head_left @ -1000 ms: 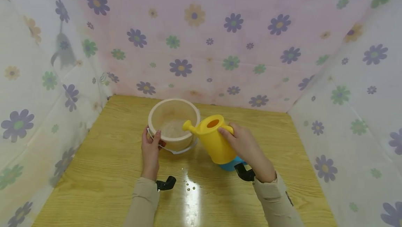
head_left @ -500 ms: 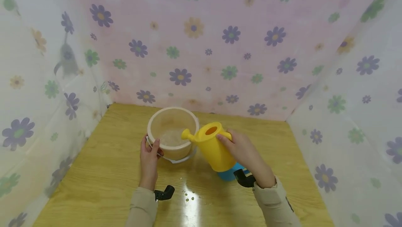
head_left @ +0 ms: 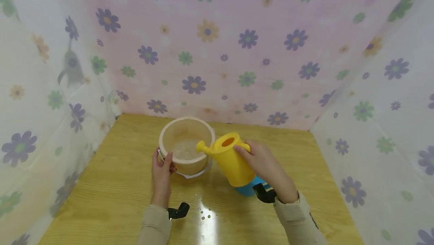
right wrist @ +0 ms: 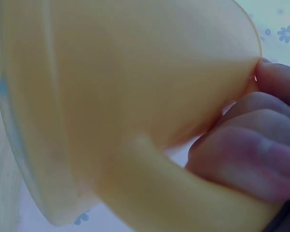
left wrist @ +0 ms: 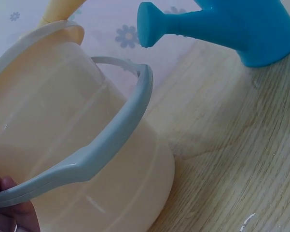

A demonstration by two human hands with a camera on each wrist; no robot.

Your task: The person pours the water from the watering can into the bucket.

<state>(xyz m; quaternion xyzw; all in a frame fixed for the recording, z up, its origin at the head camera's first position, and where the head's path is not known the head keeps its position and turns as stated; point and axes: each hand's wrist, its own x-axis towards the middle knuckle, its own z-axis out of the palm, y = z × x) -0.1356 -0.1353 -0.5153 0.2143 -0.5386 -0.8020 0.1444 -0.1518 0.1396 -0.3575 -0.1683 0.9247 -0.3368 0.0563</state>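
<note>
A cream bucket [head_left: 190,168] with a pale grey handle [left wrist: 116,130] stands on the wooden table. My left hand [head_left: 161,179] holds it at its near left side, and fingers [left wrist: 24,215] curl round the handle in the left wrist view. My right hand [head_left: 266,162] grips the handle of a yellow watering can [head_left: 234,166], raised and tilted left. The can's spout reaches over the bucket's right rim. The bucket's inside looks wet at the bottom; whether water is flowing cannot be made out. In the right wrist view the yellow can [right wrist: 125,72] fills most of the picture, with curled fingers [right wrist: 241,154] round its handle.
Beneath the yellow can stands a blue watering can [head_left: 249,187], its spout [left wrist: 183,23] pointing at the bucket. Several small drops [head_left: 205,215] lie on the table [head_left: 112,200] in front. Flowered cloth walls [head_left: 217,68] enclose the back and both sides.
The whole scene sits lower in the head view than a second ago, as the camera has tilted up. Hands, bucket and yellow watering can keep nearly the same places relative to one another.
</note>
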